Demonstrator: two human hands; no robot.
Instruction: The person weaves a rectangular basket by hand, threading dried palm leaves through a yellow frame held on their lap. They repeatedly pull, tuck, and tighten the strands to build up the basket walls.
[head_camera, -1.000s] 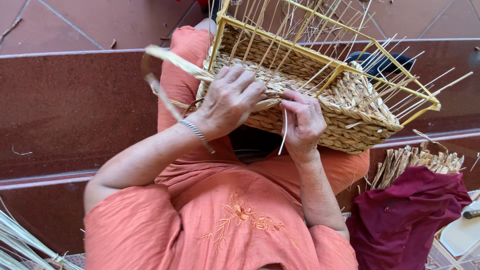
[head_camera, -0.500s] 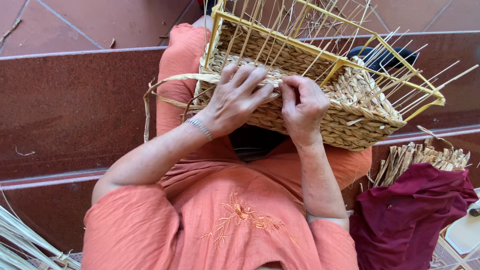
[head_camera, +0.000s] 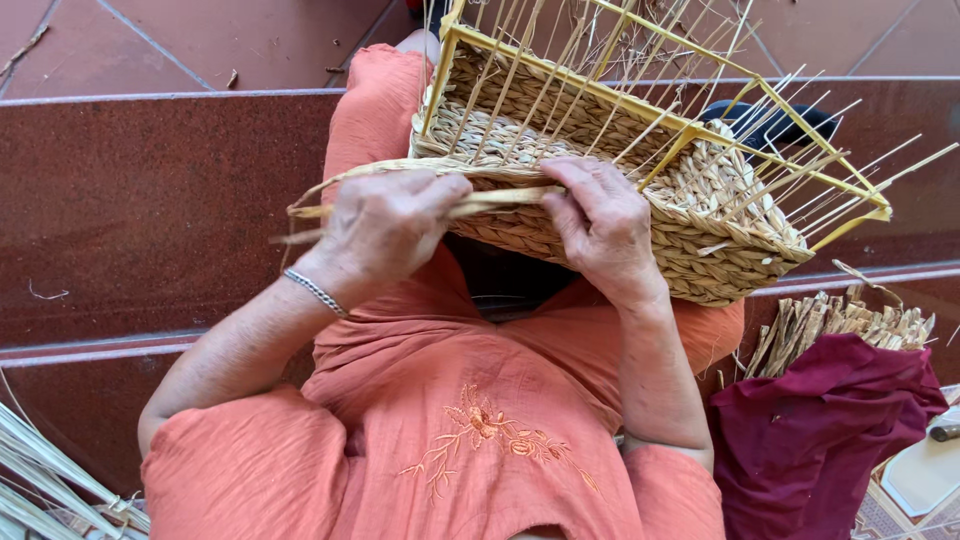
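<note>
Sunlit reddish tiled floor (head_camera: 150, 40), steps (head_camera: 130, 200)

Left hand (head_camera: 385, 225) and right hand (head_camera: 600, 225) pinch a flat straw strand (head_camera: 500, 198) against a half-woven basket (head_camera: 700, 250) on the lap. At 4 o'clock, a maroon cloth (head_camera: 820, 430) wraps a straw bundle (head_camera: 850, 320).

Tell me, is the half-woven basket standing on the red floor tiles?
No. The basket rests on the person's lap, and the left hand and right hand hold a flat straw strand against its side.

Straw strand (head_camera: 500, 200) now flatter along basket (head_camera: 620, 240) rim — hands (head_camera: 385, 225) closer.
</note>
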